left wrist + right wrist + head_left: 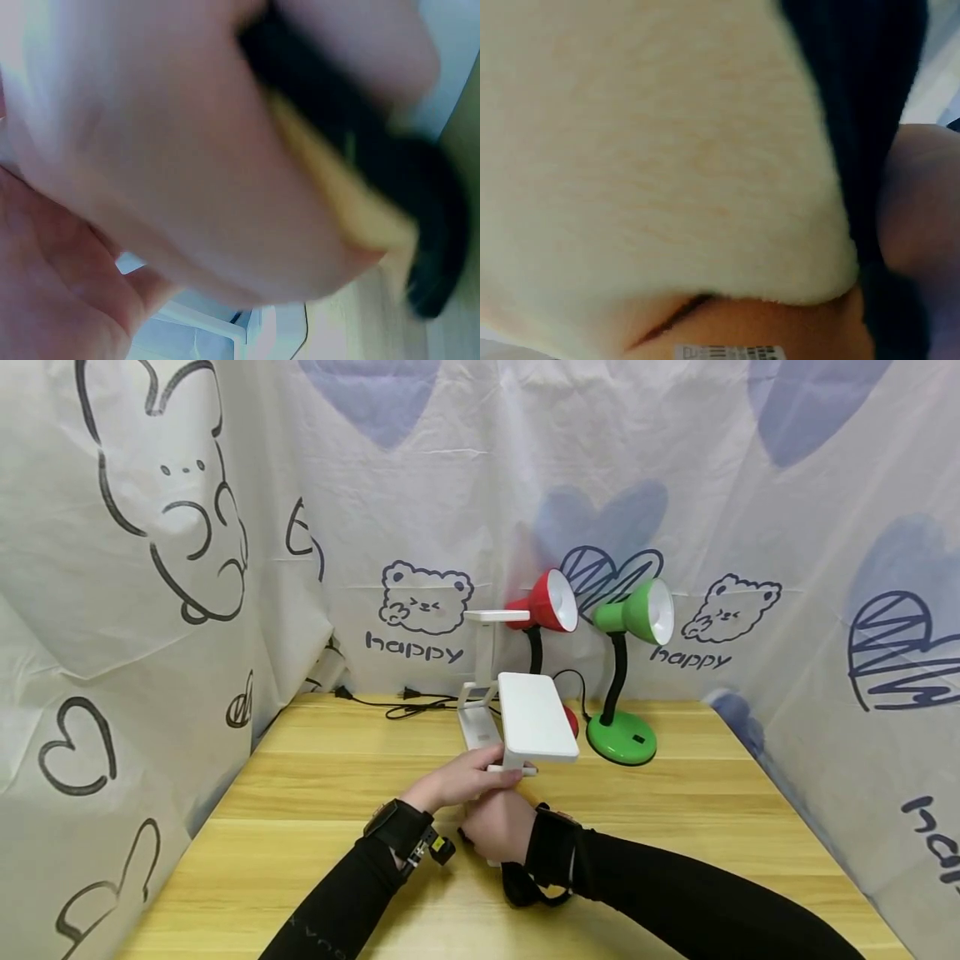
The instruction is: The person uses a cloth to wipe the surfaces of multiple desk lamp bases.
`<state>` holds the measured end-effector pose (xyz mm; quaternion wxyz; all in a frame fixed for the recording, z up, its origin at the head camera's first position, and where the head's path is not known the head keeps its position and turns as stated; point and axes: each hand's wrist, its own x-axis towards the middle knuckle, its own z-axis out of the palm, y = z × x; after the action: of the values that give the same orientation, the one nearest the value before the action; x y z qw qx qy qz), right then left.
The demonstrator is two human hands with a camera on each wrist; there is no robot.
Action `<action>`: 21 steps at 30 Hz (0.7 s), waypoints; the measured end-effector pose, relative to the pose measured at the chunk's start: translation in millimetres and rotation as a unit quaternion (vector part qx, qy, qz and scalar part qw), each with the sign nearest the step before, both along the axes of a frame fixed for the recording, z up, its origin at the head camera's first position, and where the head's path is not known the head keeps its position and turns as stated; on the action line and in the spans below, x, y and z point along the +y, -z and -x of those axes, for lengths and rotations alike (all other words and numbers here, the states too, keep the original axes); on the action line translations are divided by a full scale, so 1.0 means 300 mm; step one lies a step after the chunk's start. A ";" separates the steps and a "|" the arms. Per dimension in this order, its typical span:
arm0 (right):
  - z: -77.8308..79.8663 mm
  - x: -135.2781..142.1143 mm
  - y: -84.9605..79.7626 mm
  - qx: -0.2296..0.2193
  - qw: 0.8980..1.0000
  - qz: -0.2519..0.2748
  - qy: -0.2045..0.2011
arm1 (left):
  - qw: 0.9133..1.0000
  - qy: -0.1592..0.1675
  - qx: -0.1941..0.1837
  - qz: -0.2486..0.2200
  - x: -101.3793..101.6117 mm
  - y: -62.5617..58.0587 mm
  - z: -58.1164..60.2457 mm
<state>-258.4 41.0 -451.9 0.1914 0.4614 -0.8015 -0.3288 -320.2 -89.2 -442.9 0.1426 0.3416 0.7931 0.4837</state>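
Note:
A white desk lamp (537, 717) stands close before me, its flat rectangular head tilted toward me. Just beneath that head, my left hand (463, 777) grips the lamp's stem. Lower down, my right hand (498, 827) is curled round a pale yellow, black-edged cloth (667, 165), which looks fleecy in the right wrist view. The left wrist view shows the cloth's yellow side (330, 184) and black edge beside the right hand's fingers. Both hands hide most of the stem. A printed label (727, 352) shows at the bottom of the right wrist view.
Behind stands another white folding lamp (480, 725). A red lamp (551, 602) and a green lamp (622, 739) stand to its right. Black cords with plugs (408, 703) lie along the back of the wooden table (337, 827). A printed curtain (420, 527) surrounds the table.

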 end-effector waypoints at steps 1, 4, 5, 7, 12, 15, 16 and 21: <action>-0.009 0.010 -0.003 -0.006 1.000 0.008 -0.015 | 1.000 0.001 -0.002 -0.002 0.000 0.000 -0.001; -0.035 0.041 -0.013 -0.047 0.997 0.038 -0.055 | 1.000 0.008 -0.011 -0.008 0.002 -0.001 -0.006; -0.042 0.051 -0.016 -0.061 0.995 0.045 -0.070 | 1.000 0.009 -0.013 -0.008 0.002 -0.002 -0.008; -0.055 0.070 -0.020 -0.087 0.990 0.053 -0.101 | 1.000 0.009 -0.014 -0.005 0.002 -0.004 -0.011; -0.076 0.105 -0.033 -0.114 0.979 0.053 -0.162 | 1.000 0.010 -0.015 0.000 0.005 -0.008 -0.018; -0.087 0.111 -0.040 -0.102 0.977 0.055 -0.177 | 1.000 0.009 -0.013 0.000 0.006 -0.010 -0.019; -0.090 0.110 -0.041 -0.097 0.978 0.060 -0.177 | 1.000 0.006 -0.012 0.002 0.005 -0.010 -0.020; -0.090 0.081 -0.021 -0.037 0.986 0.084 -0.137 | 1.000 -0.016 -0.005 0.018 0.001 -0.008 -0.021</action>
<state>-231.3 65.2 -445.6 0.2432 0.5609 -0.7620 -0.2137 -313.8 -88.8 -440.4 0.1451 0.3242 0.8061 0.4734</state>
